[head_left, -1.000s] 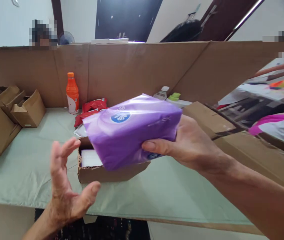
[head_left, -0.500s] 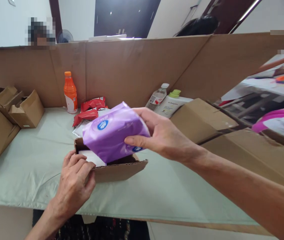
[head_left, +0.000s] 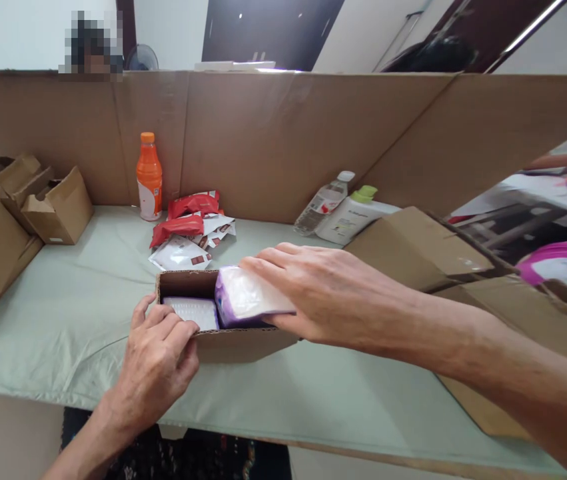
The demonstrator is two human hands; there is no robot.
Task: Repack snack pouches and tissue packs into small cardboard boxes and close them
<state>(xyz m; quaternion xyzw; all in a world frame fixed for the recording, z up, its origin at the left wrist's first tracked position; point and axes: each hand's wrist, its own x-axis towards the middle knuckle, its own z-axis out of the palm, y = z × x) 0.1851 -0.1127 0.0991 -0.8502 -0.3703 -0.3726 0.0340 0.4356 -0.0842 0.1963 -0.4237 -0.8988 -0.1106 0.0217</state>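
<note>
An open brown cardboard box (head_left: 183,283) sits on the pale green table. My right hand (head_left: 323,293) grips a purple plastic-wrapped pack (head_left: 243,301), which stands on edge inside the right half of the box. A white pack (head_left: 193,311) lies in the box's left half. My left hand (head_left: 156,363) rests on the box's near left wall, its fingers curled over the rim and touching the white pack.
Behind the box lie red and white sachets (head_left: 188,227), an orange bottle (head_left: 148,177), a clear bottle (head_left: 322,202) and a white green-capped bottle (head_left: 350,217). Folded cartons (head_left: 28,207) stand at left, flat cardboard (head_left: 428,247) at right. A cardboard wall (head_left: 273,140) closes the back; a person is beyond it.
My right hand has lowered the purple pack from above the box down into it, on edge. My left hand has gone from open in the air to holding the box's near wall.
</note>
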